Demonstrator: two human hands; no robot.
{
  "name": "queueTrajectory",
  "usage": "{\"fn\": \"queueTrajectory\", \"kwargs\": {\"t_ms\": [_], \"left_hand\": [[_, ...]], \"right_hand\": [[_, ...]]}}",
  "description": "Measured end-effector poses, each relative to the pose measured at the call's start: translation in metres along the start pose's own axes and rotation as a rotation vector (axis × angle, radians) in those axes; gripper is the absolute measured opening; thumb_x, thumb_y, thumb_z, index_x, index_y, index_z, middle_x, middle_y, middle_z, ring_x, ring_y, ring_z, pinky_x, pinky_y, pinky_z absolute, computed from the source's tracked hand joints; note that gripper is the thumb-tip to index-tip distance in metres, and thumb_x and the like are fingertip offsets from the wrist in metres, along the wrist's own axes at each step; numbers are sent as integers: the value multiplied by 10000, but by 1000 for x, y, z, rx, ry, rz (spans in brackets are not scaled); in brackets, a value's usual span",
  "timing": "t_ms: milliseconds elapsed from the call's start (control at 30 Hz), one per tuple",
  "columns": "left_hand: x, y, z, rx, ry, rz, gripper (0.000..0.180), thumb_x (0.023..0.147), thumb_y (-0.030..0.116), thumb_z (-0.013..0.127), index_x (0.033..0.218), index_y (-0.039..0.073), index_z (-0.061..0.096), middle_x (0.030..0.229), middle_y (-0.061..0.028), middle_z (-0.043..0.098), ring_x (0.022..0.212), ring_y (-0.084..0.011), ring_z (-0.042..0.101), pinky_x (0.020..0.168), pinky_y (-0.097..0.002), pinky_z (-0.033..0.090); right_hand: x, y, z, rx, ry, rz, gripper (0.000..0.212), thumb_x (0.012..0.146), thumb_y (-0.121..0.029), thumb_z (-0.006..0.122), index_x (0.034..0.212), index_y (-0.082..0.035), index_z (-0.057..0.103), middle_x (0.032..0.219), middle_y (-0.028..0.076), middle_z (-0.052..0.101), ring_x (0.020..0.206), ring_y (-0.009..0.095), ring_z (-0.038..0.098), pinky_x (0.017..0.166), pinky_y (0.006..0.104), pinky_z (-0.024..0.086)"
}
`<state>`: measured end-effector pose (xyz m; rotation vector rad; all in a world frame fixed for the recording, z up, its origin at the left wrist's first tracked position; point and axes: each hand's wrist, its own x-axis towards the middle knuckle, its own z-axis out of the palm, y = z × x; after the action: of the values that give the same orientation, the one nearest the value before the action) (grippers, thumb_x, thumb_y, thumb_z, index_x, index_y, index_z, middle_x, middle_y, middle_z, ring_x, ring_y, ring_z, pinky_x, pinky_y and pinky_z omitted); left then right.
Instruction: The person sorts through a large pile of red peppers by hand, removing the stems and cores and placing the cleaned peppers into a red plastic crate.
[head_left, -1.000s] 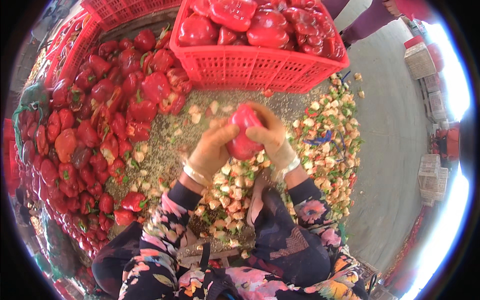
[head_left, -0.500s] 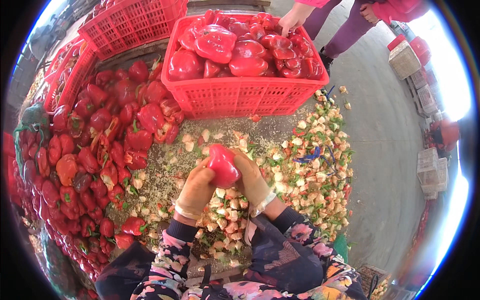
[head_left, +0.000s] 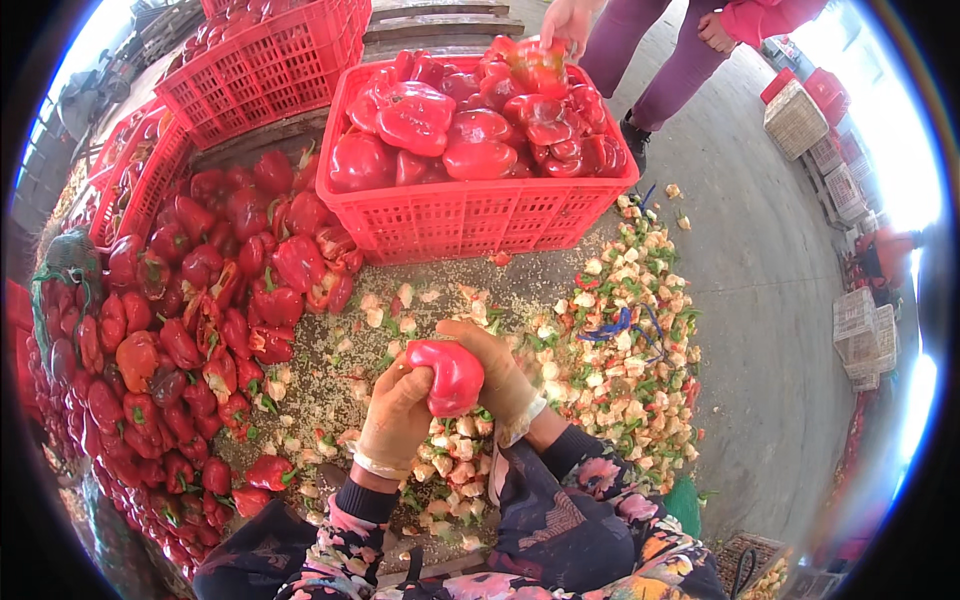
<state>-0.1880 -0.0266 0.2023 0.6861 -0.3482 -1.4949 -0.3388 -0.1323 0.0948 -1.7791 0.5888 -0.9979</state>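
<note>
A glossy red bell pepper (head_left: 447, 376) is gripped between my two gloved hands, in front of my lap. My left hand (head_left: 396, 410) wraps its left side, with the thumb on the near face. Behind its right side curves my right hand (head_left: 500, 376), the fingers over the far edge. Parts of both hands' fingers are hidden by the pepper. Just beyond stands a red plastic crate (head_left: 480, 215) heaped with red bell peppers (head_left: 415, 118). Over its far rim a co-worker's hand (head_left: 568, 22) touches an orange-red pepper (head_left: 535, 66).
To my left lies a big pile of red peppers (head_left: 180, 345). Cut pale pepper cores (head_left: 625, 370) and seeds cover the ground before me and to the right, with blue string (head_left: 608, 326) among them. Further crates (head_left: 270, 75) stand back left; white baskets (head_left: 795, 120) stand far right.
The pepper in my hands has turned and come slightly nearer. The co-worker's hand has moved up, with an orange-red pepper now at it. The crate sits lower in view.
</note>
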Motion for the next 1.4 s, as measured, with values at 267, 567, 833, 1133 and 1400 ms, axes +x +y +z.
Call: {"fn": "queueTrajectory", "kwargs": {"t_ms": [267, 567, 833, 1133, 1400], "left_hand": [[8, 2, 2, 337, 187, 143, 298, 998, 117, 642, 1262, -16, 610, 1130, -62, 667, 940, -136, 646, 820, -293, 540], [19, 17, 36, 452, 111, -111, 223, 986, 128, 592, 1179, 34, 657, 1033, -1, 644, 793, -62, 617, 642, -196, 468], [28, 25, 0, 295, -266, -520, 244, 915, -32, 602, 1134, 16, 697, 862, -4, 557, 553, -109, 493, 489, -254, 368], [-2, 51, -26, 1669, -361, 116, 362, 855, 240, 808, 1107, 3, 702, 1192, -186, 653, 1006, -329, 655, 803, -405, 552], [29, -1, 30, 950, -114, 339, 282, 974, 29, 670, 1251, -26, 670, 990, -62, 721, 886, -111, 658, 800, -267, 541]], "right_hand": [[31, -87, -2, 631, -99, 518, 747, 939, -325, 727, 1554, -34, 417, 1448, 117, 538, 1288, 206, 525, 1104, 342, 429], [43, -93, -22, 804, -151, 591, 775, 745, -254, 715, 1451, 1, 525, 1288, 111, 638, 1157, 205, 622, 1007, 328, 505], [33, -85, -28, 857, -190, 568, 807, 676, -336, 707, 1387, 21, 573, 1271, 162, 668, 1136, 254, 653, 1030, 348, 503], [28, -43, -49, 1406, 71, 456, 997, 791, -681, 684, 1423, 61, 474, 1257, 275, 642, 1065, 478, 677, 850, 625, 601], [28, -59, -43, 1176, 114, 477, 918, 777, -589, 738, 1441, -6, 487, 1320, 172, 639, 1167, 300, 664, 1049, 418, 522]]}}
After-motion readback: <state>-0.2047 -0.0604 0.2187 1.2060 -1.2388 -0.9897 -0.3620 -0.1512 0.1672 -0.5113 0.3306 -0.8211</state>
